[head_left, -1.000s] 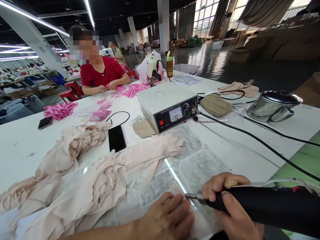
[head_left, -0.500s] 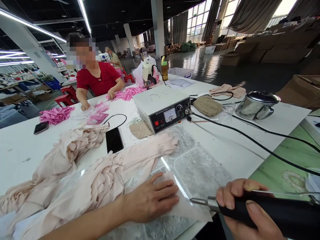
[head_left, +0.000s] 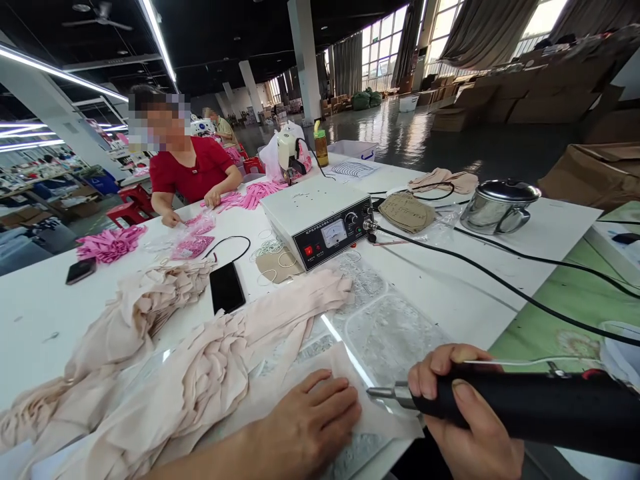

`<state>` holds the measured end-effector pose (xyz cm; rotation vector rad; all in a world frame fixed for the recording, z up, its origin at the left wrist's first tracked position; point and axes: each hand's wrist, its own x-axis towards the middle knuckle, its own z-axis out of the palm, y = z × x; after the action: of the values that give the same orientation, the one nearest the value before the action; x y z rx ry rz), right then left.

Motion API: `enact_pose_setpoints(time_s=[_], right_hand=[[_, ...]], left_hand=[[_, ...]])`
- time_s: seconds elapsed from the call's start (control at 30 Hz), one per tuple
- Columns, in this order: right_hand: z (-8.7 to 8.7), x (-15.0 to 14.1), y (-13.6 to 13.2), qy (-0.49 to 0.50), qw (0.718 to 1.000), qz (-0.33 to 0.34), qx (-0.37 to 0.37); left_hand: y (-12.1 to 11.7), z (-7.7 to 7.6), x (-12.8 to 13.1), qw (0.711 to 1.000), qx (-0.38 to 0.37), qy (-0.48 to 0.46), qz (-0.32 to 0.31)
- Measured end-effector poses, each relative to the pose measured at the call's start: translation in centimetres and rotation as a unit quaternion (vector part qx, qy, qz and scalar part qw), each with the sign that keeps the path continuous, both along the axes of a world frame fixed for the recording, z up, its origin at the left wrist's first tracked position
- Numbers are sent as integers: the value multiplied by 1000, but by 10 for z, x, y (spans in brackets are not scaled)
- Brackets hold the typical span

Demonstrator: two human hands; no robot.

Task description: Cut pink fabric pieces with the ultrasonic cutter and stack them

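Note:
My left hand [head_left: 313, 417] lies flat on a thin beige fabric piece [head_left: 340, 363], its fingers stretched out and pressing the cloth to the grey marbled sheet [head_left: 400, 327]. In my right hand [head_left: 465, 413] is an ultrasonic handpiece [head_left: 540, 407] with a thick black body and a pointed metal tip. The tip lies just right of my left fingertips, over the fabric; whether it touches the cloth I cannot tell. Layered beige fabric strips [head_left: 210, 373] stretch along the left of my hand, and another beige bundle [head_left: 145, 300] lies behind them.
A control box [head_left: 320, 220] with a meter stands mid-table. Its black cable [head_left: 480, 277] runs right. A phone [head_left: 227, 288], brown pattern pieces [head_left: 407, 212] and a lidded steel mug [head_left: 500, 207] lie around it. Across the table, a person in a red top [head_left: 193, 170] handles pink pieces.
My right hand and the handpiece have moved left, bringing the tip nearer my left fingers. My left hand has shifted slightly down, showing more of the fabric's upper corner. The view has tilted slightly.

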<state>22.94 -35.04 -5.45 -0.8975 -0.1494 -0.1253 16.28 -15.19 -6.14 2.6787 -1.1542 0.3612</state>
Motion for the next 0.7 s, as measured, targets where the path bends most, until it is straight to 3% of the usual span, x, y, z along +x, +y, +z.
enact_pose_setpoints(time_s=[0.37, 0.7], right_hand=[[0, 16, 18, -22, 1000, -2, 17], [-11, 25, 36, -52, 998, 32, -22]], left_hand=[[0, -10, -6, 1000, 24, 4, 10], [1, -14, -7, 1000, 7, -14, 13]])
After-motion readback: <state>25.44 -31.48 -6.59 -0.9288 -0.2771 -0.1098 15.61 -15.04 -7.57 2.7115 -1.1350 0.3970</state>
